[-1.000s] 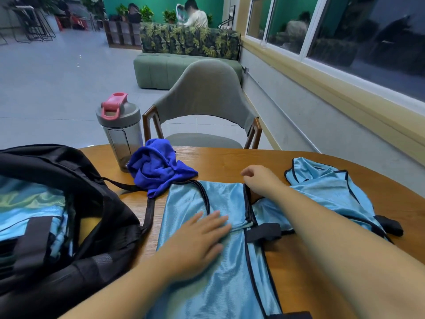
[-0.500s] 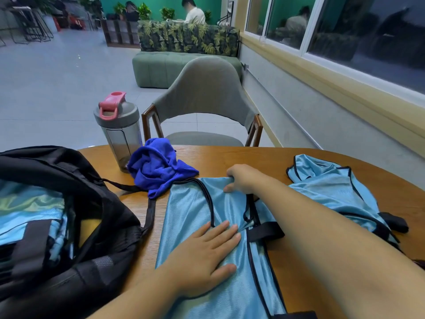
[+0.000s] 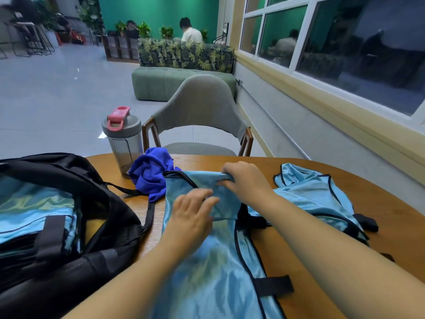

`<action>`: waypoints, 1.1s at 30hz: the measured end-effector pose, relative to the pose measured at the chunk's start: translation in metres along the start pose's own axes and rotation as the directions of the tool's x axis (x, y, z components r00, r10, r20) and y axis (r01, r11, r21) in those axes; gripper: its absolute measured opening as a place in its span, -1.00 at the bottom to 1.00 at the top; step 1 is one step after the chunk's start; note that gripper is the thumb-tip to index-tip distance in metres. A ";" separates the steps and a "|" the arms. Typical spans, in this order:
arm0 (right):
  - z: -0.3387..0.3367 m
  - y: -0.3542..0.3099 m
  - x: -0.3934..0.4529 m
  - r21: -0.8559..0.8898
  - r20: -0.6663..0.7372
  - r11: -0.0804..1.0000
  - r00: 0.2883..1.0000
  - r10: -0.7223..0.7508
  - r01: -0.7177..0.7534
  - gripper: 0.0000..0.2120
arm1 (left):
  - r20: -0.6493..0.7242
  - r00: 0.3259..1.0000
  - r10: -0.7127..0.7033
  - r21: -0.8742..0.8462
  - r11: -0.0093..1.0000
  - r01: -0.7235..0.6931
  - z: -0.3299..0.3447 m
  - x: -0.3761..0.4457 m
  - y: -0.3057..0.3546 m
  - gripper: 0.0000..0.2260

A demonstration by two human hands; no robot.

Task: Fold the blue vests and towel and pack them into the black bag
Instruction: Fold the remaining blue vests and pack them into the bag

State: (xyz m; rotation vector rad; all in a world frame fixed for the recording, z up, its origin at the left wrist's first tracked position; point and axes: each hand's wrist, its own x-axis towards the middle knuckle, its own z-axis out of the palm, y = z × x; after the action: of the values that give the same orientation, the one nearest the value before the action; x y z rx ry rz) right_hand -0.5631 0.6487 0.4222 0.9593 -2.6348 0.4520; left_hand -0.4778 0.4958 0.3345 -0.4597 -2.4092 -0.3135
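Since 1.0 s ago the right hand (image 3: 245,180) has pinched the light-blue vest (image 3: 213,261)'s top edge and lifted it toward the person, while the left hand (image 3: 192,217), fingers relaxed, presses the desk-spread cloth, so the fold has begun beside the black bag (image 3: 96,192).

Bag (image 3: 69,226) left of vest (image 3: 207,272); bottle (image 3: 124,143) behind towel (image 3: 151,173).

Two hands: left (image 3: 192,217), right (image 3: 247,180). Light blue vests: one (image 3: 213,268) under hands, one (image 3: 315,196) crumpled at right, at least one more (image 3: 34,210) inside bag, exact number there unclear. One dark blue towel (image 3: 151,173). One black bag (image 3: 99,203). One bottle (image 3: 123,139). One chair (image 3: 200,111). One table (image 3: 379,217).
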 end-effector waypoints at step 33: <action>0.003 -0.024 -0.176 -0.083 0.190 0.995 0.980 0.064 -0.049 -0.29 | 0.016 1.000 -0.004 -0.068 0.998 0.006 -0.035 -0.135 0.058 -0.76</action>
State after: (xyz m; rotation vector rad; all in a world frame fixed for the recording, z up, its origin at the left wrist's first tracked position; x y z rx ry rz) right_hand -0.4194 0.7297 0.3570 0.9488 -2.8357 0.2783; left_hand -0.3370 0.5043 0.2794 -0.4885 -2.4211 -0.3968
